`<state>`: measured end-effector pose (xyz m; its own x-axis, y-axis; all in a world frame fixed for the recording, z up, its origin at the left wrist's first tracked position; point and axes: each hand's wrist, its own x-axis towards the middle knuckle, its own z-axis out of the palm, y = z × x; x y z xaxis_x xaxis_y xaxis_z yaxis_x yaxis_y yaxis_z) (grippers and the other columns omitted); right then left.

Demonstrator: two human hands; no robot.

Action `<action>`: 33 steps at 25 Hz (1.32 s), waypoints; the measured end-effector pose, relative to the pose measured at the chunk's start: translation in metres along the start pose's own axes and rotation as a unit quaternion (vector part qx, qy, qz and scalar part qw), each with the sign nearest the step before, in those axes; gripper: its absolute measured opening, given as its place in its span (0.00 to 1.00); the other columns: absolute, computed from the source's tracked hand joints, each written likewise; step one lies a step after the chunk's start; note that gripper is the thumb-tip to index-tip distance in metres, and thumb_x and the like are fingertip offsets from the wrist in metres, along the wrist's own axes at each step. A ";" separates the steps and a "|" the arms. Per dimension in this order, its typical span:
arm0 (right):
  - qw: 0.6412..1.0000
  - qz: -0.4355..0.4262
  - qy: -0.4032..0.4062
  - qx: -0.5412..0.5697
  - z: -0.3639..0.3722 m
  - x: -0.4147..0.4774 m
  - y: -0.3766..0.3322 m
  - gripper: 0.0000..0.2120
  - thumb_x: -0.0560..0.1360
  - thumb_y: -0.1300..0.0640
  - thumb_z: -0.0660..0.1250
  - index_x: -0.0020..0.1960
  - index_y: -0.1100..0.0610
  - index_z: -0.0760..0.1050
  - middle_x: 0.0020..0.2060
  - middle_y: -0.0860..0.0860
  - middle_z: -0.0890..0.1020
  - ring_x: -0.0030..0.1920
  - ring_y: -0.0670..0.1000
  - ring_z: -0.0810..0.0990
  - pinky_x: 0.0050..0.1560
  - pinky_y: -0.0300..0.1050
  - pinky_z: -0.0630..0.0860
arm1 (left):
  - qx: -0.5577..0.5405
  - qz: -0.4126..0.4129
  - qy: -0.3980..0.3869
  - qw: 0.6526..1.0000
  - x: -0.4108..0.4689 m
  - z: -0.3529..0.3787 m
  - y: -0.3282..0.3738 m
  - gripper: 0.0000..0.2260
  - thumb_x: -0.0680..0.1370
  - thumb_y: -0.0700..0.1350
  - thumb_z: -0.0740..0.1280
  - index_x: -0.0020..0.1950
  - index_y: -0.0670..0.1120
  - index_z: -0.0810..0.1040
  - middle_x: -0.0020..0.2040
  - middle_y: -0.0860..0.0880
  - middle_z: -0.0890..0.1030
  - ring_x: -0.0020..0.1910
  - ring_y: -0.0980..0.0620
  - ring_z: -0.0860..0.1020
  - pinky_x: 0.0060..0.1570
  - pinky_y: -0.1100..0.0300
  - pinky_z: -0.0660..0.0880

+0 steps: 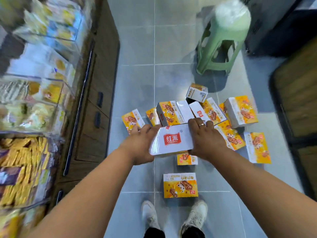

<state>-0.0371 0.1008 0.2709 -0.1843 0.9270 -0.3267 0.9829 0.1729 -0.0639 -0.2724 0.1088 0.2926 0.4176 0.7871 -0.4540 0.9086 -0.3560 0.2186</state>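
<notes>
I hold a white snack box (172, 140) with a red logo between both hands, above the tiled floor. My left hand (140, 143) grips its left side, fingers curled over the far edge. My right hand (205, 136), with a ring, grips its right side. Under and beyond it lie several yellow-and-white snack boxes (171, 112) scattered on the floor. One more box (180, 185) lies flat just ahead of my shoes, and a smaller one (187, 159) peeks out under the held box.
A wooden display counter (96, 93) with clear bins of wrapped snacks (34, 103) runs along the left. A green plastic stool (223, 40) stands at the back right. Dark wood furniture (298, 100) lines the right edge. My shoes (173, 219) stand on the grey tiles.
</notes>
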 end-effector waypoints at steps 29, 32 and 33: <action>0.822 0.554 0.044 0.124 -0.131 -0.624 -0.034 0.39 0.63 0.47 0.76 0.66 0.48 0.59 0.62 0.54 0.66 0.40 0.55 0.76 0.36 0.47 0.75 | 0.187 0.547 -0.025 0.815 -0.282 -0.084 0.393 0.45 0.67 0.57 0.74 0.77 0.55 0.53 0.70 0.51 0.64 0.67 0.44 0.65 0.67 0.52 0.63; 0.777 0.612 0.050 0.136 -0.104 -0.723 -0.068 0.40 0.63 0.46 0.77 0.68 0.47 0.58 0.62 0.53 0.66 0.36 0.50 0.71 0.35 0.45 0.75 | 0.209 0.601 -0.044 0.770 -0.352 -0.043 0.449 0.45 0.67 0.57 0.74 0.76 0.56 0.52 0.69 0.51 0.65 0.65 0.45 0.65 0.68 0.50 0.64; 0.763 0.628 0.050 0.141 -0.095 -0.752 -0.080 0.41 0.63 0.45 0.77 0.67 0.47 0.58 0.61 0.53 0.66 0.35 0.49 0.70 0.35 0.44 0.74 | 0.213 0.612 -0.053 0.760 -0.376 -0.031 0.465 0.45 0.66 0.57 0.74 0.76 0.56 0.52 0.69 0.51 0.65 0.65 0.46 0.65 0.68 0.49 0.64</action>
<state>0.0232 -0.5786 0.6109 0.9188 0.3249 -0.2241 0.3407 -0.9395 0.0350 -0.0069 -0.3368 0.5917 0.9307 -0.3012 -0.2074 -0.2488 -0.9372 0.2446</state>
